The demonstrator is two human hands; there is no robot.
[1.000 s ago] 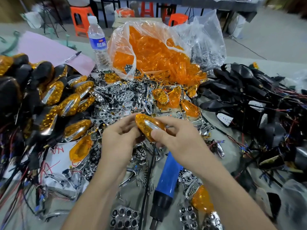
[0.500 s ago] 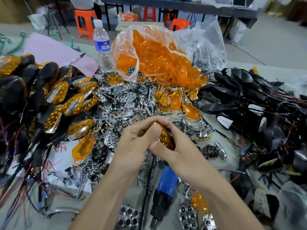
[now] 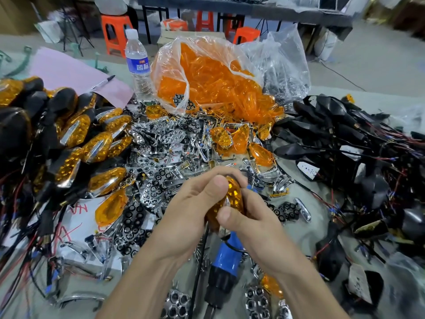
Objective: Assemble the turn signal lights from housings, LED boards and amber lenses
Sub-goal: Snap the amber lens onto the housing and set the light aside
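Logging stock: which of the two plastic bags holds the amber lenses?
The bag beside the water bottle, packed with orange pieces; the other bag, to its right, shows only silvery parts.

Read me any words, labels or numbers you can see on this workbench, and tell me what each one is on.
Clear plastic water bottle, blue label: two white Chinese characters, too blurred to read.
White paper sheet at left: red handwriting, perhaps "VN"; rest unreadable.
Nothing else legible.

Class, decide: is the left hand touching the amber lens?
Touching. Head view: the left hand curls round the amber lens, thumb pressed on it.
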